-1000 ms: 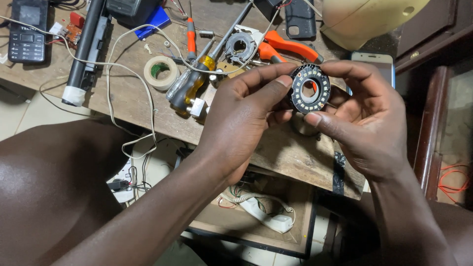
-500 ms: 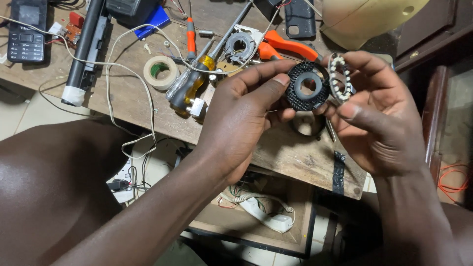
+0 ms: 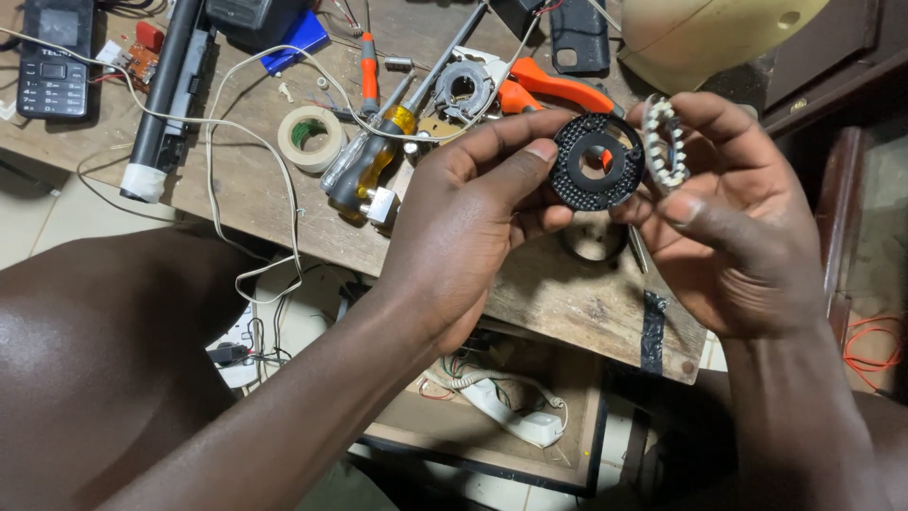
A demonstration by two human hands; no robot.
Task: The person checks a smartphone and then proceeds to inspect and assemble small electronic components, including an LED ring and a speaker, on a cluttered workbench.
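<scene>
My left hand (image 3: pixel 468 222) pinches a black round perforated disc (image 3: pixel 594 163) with a centre hole, holding it up above the wooden workbench (image 3: pixel 558 293). My right hand (image 3: pixel 733 218) holds a white ring studded with small pale beads (image 3: pixel 663 142) between thumb and fingers, just right of the black disc and apart from it. A dark ring (image 3: pixel 593 243) lies on the bench beneath the two hands.
On the bench lie a roll of pale tape (image 3: pixel 312 138), a yellow-handled screwdriver (image 3: pixel 374 161), orange-handled pliers (image 3: pixel 553 90), a grey round part (image 3: pixel 463 90), a black phone (image 3: pixel 54 57), white cable and a cream shell (image 3: pixel 709 33). A power strip (image 3: pixel 511 412) sits on the shelf below.
One second ago both hands held a single joined ring. Since then the white beaded ring has come off the black disc and my right hand has drawn it to the right.
</scene>
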